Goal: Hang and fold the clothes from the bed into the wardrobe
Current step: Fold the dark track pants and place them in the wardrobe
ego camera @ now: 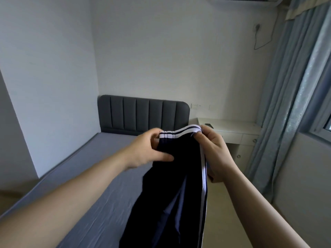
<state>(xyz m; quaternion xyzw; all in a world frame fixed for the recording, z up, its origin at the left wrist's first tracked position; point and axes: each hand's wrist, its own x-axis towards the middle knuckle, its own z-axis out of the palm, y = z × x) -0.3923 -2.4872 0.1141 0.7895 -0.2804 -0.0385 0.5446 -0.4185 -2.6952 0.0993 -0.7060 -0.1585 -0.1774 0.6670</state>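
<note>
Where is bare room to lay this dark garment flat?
The sheet is bare from the headboard to the garment, along the left wall. The desk is bare right of a dark object. Crowded: the garment's top edge, gripped by left hand and right hand.

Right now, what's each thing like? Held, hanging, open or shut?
Pants, held up at the top, hanging down.
Left hand, pinches the pants' top edge.
Right hand, grips the pants' top corner.
Bed, smooth and flat.
Drawers, shut.
Curtain, hanging down.
Plug, plugged in.
</note>
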